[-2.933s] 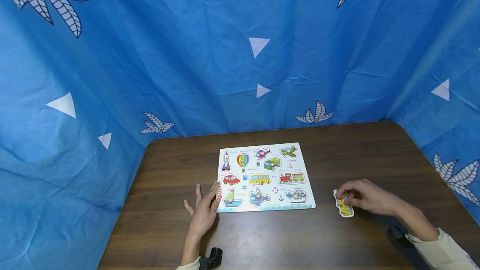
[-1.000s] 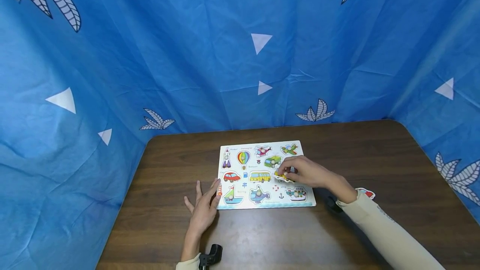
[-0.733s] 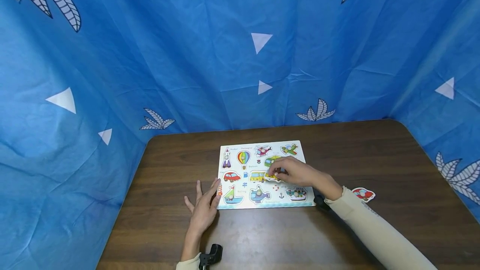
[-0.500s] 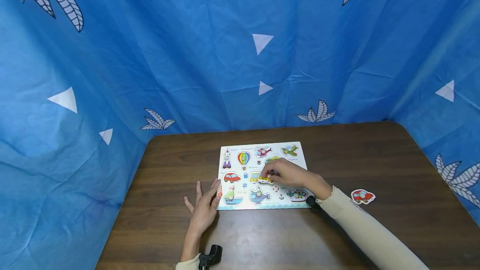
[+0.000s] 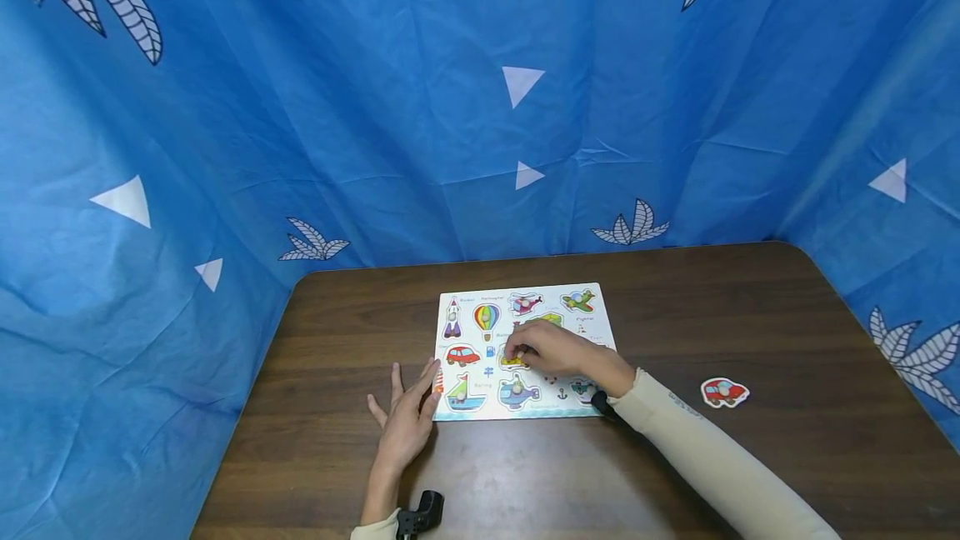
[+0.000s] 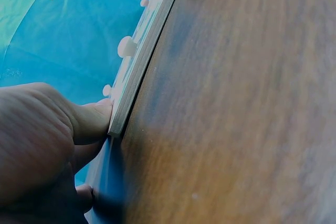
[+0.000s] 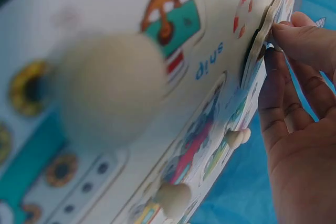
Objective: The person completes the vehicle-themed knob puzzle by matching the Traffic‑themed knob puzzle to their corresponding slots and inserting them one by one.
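Note:
A white peg puzzle board (image 5: 468, 327) with vehicle pictures lies on the table. My right hand (image 5: 558, 350) pinches a yellow bus puzzle piece (image 5: 514, 363) over the bus picture in the board's middle, partly covering it. In the right wrist view the bus piece (image 7: 262, 38) stands tilted at the fingertips; whether its lower edge touches the board cannot be told. My left hand (image 5: 405, 430) rests at the board's lower left edge, fingers spread. The left wrist view shows the thumb (image 6: 93, 121) pressing on the board's corner.
A red car puzzle piece (image 5: 724, 392) lies on the brown wooden table (image 5: 787, 315), right of the board. Round knobs (image 6: 126, 46) stick up from the pieces on the board. A blue curtain (image 5: 420, 148) hangs behind the table.
My right hand has picked up the bus piece from the table at right and carried it left onto the board's middle. The red car piece is uncovered. The left hand stays put.

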A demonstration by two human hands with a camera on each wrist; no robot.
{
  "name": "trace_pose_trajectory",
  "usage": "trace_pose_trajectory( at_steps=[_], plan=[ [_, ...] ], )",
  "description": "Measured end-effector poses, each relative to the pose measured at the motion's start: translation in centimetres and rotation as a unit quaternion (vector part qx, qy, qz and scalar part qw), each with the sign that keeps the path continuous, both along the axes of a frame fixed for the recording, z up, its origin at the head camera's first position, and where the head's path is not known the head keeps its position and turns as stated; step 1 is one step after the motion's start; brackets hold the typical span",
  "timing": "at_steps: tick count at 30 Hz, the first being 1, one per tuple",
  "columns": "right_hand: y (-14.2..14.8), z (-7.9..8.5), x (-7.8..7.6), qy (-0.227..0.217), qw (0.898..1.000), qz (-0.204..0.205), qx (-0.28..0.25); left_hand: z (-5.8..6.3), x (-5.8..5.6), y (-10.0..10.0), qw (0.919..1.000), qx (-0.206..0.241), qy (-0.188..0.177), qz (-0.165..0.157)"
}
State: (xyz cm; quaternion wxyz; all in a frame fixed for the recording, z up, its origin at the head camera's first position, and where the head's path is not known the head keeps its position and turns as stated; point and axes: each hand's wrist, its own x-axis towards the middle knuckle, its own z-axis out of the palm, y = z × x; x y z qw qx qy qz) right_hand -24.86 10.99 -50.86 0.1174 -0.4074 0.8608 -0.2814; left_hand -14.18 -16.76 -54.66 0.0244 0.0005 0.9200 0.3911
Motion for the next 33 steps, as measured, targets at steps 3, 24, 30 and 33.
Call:
trace_pose_trajectory(
  at_steps=[3,24,30,33],
  plan=[
    [-0.4,0.0,0.0,0.002,1.000,-0.007,0.009,0.1,0.1,0.0,1.0000,0.001,0.000,0.000],
    [0.2,0.9,1.0,0.016,0.999,-0.036,-0.002,-0.2,0.2,-0.3,0.9998,-0.007,0.020,-0.005],
    [3.4,1.8,2.1,0.013,0.998,-0.053,-0.033,-0.2,0.1,-0.1,0.9997,-0.005,0.024,-0.008],
    [5.6,2.1,2.5,0.032,0.996,-0.058,-0.056,-0.2,0.1,-0.1,0.9997,-0.005,0.020,-0.010]
  ],
)
